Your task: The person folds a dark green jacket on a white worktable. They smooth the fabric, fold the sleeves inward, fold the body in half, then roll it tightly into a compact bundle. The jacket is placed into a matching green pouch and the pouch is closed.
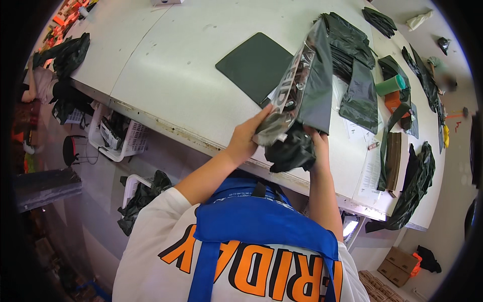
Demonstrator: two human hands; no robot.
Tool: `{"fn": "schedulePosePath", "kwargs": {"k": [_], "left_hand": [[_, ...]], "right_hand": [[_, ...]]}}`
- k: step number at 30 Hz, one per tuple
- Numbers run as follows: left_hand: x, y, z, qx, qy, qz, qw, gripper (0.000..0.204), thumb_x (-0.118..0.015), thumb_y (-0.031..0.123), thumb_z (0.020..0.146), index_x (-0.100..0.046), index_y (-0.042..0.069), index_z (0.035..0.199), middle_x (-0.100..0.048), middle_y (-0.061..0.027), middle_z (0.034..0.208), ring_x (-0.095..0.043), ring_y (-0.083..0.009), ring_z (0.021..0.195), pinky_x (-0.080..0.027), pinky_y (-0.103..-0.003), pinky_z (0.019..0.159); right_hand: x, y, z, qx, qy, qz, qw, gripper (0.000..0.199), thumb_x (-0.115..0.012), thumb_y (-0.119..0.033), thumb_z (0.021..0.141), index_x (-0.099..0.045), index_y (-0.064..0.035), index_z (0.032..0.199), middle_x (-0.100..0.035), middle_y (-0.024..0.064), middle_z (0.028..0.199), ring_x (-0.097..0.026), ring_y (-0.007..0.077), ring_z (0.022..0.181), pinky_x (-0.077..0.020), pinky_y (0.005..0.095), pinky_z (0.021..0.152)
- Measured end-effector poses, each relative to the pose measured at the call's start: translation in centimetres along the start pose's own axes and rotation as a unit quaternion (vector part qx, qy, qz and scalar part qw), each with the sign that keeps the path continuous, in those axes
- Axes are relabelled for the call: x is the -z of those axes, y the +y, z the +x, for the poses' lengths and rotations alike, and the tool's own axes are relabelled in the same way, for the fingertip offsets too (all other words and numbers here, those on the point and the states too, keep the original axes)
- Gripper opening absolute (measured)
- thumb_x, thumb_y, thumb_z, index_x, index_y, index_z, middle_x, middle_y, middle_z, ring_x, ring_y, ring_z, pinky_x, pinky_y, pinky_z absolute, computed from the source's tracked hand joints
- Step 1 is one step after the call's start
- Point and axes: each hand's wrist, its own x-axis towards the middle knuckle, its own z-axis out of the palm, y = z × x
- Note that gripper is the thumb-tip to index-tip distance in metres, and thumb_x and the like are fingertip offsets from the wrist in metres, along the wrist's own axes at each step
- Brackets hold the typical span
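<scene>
Over the near edge of the white table, my left hand (246, 135) is closed on the lower end of a clear plastic bag (294, 90) with printing on it. Along the bag's right side runs a smooth dark grey plastic panel (318, 95); whether the two are one piece I cannot tell. My right hand (320, 151) grips a crumpled black plastic bundle (292, 150) at the panel's lower end, its fingers partly hidden. Beyond my left hand, a flat dark green-grey sheet (254, 65) lies on the table, partly covered by the clear bag.
Stacked dark plastic bags (347, 45) lie on the white table (171, 80) at the right, near a green roll (390, 85) and papers (370, 166). Black plastic (415, 186) hangs over the right edge. White baskets (133, 141) stand below left. Another person (40, 85) is at far left.
</scene>
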Motion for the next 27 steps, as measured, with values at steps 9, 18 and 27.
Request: {"fn": "schedulePosePath", "kwargs": {"k": [9,18,27], "left_hand": [[-1.0,2.1,-5.1,0.205,-0.165,-0.106,0.959,0.074,-0.051,-0.006,0.076,-0.028,0.013,0.144,-0.053,-0.0137,0.128,-0.051,-0.0268,0.120,-0.039,-0.031,0.097],[1.3,-5.1,-3.4,0.483,-0.043,-0.549,0.680,0.053,-0.061,0.031,0.085,-0.048,0.004,0.128,-0.057,-0.0107,0.123,-0.055,-0.0258,0.112,-0.044,-0.041,0.096],[3.1,-3.1,0.0,0.499,-0.209,-0.392,0.744,0.071,-0.066,0.026,0.081,-0.031,0.004,0.140,-0.047,-0.0093,0.132,-0.047,-0.0194,0.119,-0.039,-0.032,0.098]], "right_hand": [[2.3,0.1,1.6,0.022,0.089,-0.129,0.987,0.045,-0.063,-0.016,0.082,-0.050,0.0017,0.122,-0.061,0.0116,0.106,-0.057,0.0191,0.093,-0.0458,0.0318,0.082],[1.3,6.3,3.6,0.170,-0.013,-0.621,0.765,0.030,-0.048,-0.008,0.081,-0.055,0.0062,0.106,-0.058,0.0280,0.103,-0.054,0.0443,0.098,-0.0445,0.0459,0.085],[-2.1,4.3,2.4,0.217,-0.164,-0.625,0.732,0.017,-0.052,-0.010,0.080,-0.061,0.0050,0.079,-0.062,0.0241,0.083,-0.059,0.0433,0.082,-0.0481,0.0462,0.076]]}}
